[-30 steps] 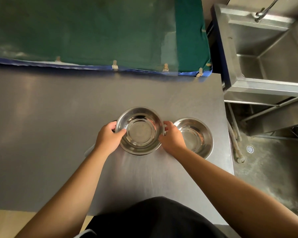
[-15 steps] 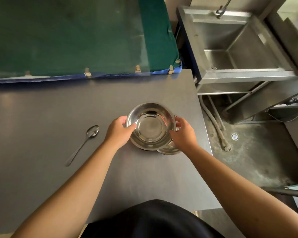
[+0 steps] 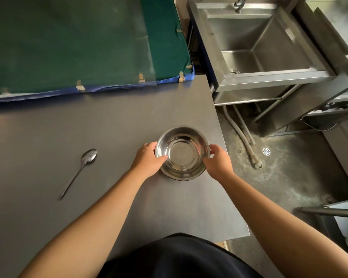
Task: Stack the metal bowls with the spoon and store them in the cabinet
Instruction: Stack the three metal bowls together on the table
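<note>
Step in hand: we judge this to be the stacking step; the top bowl (image 3: 182, 152) sits nested in a second bowl (image 3: 179, 178), of which only a thin edge shows underneath at the near side.
Left hand (image 3: 149, 160): we grasp the left rim of the top bowl, thumb over the lip and into the bowl.
Right hand (image 3: 218, 160): we grasp the right rim the same way, thumb on the lip, the other fingers hidden outside the wall.
Where the bowls are: on the grey table (image 3: 113, 125), near its right edge, with the sink (image 3: 269, 77) beyond the gap.
Spoon (image 3: 79, 170): lying flat on the table, well apart to the left of the bowls, untouched.
Next move: we think one hand must let go, reach left for the spoon and drop it into the top bowl while the other steadies the stack.
Cabinet: we cannot see it from here.
</note>
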`<control>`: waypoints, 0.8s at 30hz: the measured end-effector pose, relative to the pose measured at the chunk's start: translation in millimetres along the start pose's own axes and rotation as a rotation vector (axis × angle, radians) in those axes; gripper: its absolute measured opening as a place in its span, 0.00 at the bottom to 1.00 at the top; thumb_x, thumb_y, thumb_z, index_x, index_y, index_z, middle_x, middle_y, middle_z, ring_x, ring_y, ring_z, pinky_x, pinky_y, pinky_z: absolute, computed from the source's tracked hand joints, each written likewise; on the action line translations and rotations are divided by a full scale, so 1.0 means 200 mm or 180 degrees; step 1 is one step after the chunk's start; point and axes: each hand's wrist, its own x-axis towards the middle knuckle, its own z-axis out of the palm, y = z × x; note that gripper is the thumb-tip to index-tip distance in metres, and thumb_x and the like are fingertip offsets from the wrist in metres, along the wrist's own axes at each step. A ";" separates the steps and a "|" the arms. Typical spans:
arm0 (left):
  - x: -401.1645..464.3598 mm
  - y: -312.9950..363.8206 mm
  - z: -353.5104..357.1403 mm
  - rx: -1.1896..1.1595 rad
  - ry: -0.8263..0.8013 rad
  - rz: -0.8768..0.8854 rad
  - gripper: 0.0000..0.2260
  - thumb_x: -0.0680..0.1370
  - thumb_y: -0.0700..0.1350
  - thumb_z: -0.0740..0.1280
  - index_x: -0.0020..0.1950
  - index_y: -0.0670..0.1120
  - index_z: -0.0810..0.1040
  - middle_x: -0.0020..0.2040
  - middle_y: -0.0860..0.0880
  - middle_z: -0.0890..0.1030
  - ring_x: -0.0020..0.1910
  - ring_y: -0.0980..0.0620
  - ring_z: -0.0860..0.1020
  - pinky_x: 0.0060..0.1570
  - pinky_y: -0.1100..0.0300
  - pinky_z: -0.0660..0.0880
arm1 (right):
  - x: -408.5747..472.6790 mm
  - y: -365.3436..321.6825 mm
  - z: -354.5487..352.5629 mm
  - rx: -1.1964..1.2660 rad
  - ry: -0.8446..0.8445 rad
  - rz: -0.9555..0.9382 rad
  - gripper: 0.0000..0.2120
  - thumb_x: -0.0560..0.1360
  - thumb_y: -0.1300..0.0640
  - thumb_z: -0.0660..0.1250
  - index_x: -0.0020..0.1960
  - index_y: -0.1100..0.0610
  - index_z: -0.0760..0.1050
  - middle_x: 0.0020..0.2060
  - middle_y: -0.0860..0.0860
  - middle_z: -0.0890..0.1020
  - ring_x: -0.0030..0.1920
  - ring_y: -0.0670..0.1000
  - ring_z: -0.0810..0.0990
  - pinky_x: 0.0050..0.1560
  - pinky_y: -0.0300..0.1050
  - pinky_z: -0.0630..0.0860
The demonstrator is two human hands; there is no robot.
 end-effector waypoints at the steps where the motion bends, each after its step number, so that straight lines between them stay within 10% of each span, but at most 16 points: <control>1: 0.01 -0.01 0.01 0.0078 -0.0019 0.0019 0.22 0.74 0.53 0.69 0.67 0.50 0.75 0.62 0.48 0.75 0.61 0.46 0.74 0.58 0.51 0.73 | 0.01 0.01 0.00 -0.0008 -0.0012 0.0013 0.16 0.75 0.59 0.66 0.63 0.53 0.76 0.45 0.42 0.77 0.43 0.50 0.78 0.32 0.40 0.72; 8: 0.01 -0.02 0.04 0.0440 0.0048 0.0021 0.26 0.78 0.51 0.66 0.75 0.49 0.67 0.71 0.47 0.70 0.69 0.43 0.66 0.62 0.50 0.69 | 0.09 0.06 0.06 -0.0312 -0.0224 0.0096 0.21 0.76 0.57 0.65 0.69 0.55 0.73 0.67 0.54 0.72 0.49 0.52 0.79 0.39 0.40 0.71; 14: -0.02 -0.08 0.06 0.0538 -0.0016 0.0066 0.34 0.78 0.49 0.68 0.81 0.48 0.56 0.78 0.47 0.65 0.74 0.43 0.64 0.68 0.51 0.66 | 0.10 0.06 0.11 -0.0170 -0.0249 -0.0006 0.17 0.75 0.59 0.65 0.63 0.55 0.75 0.61 0.55 0.78 0.50 0.55 0.77 0.48 0.45 0.73; 24: -0.09 -0.29 -0.09 0.0801 0.0117 0.0349 0.19 0.78 0.51 0.68 0.67 0.49 0.75 0.64 0.50 0.76 0.64 0.47 0.74 0.61 0.52 0.73 | 0.01 0.04 0.17 -0.0160 -0.0249 -0.0032 0.22 0.74 0.62 0.66 0.68 0.56 0.72 0.63 0.54 0.77 0.55 0.56 0.78 0.52 0.51 0.78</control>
